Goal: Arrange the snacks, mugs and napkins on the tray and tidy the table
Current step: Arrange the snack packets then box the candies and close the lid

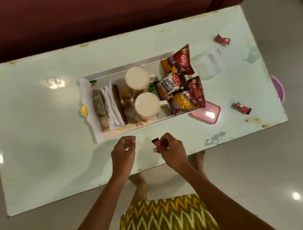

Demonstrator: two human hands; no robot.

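A white tray [98, 134] stands mid-table. Inside it are two white mugs [137, 77] [147, 102], folded white napkins [111, 107] and three snack packets: a red one [182, 58], salted peanuts [170, 86] and bhujia sev [189, 97]. My right hand [171, 149] pinches a small red candy wrapper [156, 143] just in front of the tray's near wall. My left hand [123, 152] hovers beside it, fingers curled, holding nothing. Two more red candy wrappers lie on the table, one at the far right [223, 40] and one at the near right [241, 108].
A clear plastic container [207, 65] sits right of the tray, and a pink lid [207, 115] lies near the tray's right corner. A maroon sofa [86, 15] runs along the table's far side. A purple object [279, 89] pokes out past the right edge. My feet stand under the near edge.
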